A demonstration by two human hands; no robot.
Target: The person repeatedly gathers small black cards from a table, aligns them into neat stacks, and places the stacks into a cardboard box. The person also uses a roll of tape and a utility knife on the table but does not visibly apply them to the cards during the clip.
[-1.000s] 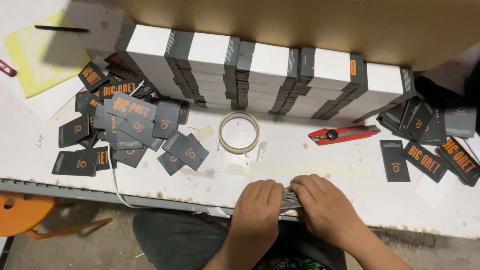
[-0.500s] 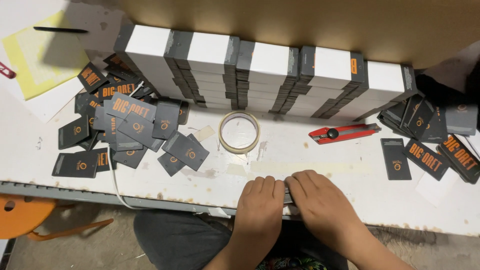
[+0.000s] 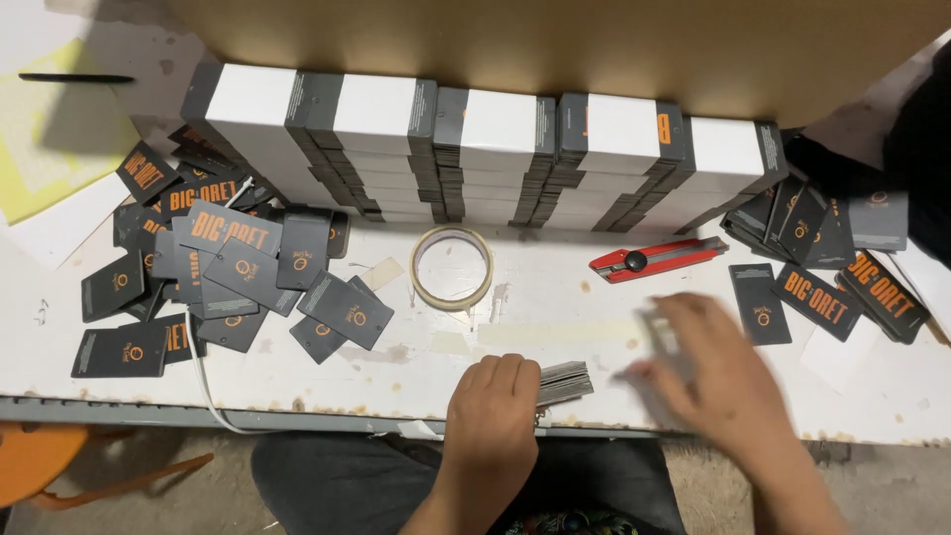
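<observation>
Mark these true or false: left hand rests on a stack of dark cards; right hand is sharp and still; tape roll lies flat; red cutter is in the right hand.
1. The left hand rests on a stack of dark cards. True.
2. The right hand is sharp and still. False: it is motion-blurred.
3. The tape roll lies flat on the white table. True.
4. The red cutter is in the right hand. False: it lies on the table, apart from both hands.

White-grey boxes (image 3: 475, 149) stacked behind, dark tags (image 3: 238, 272) scattered
</observation>
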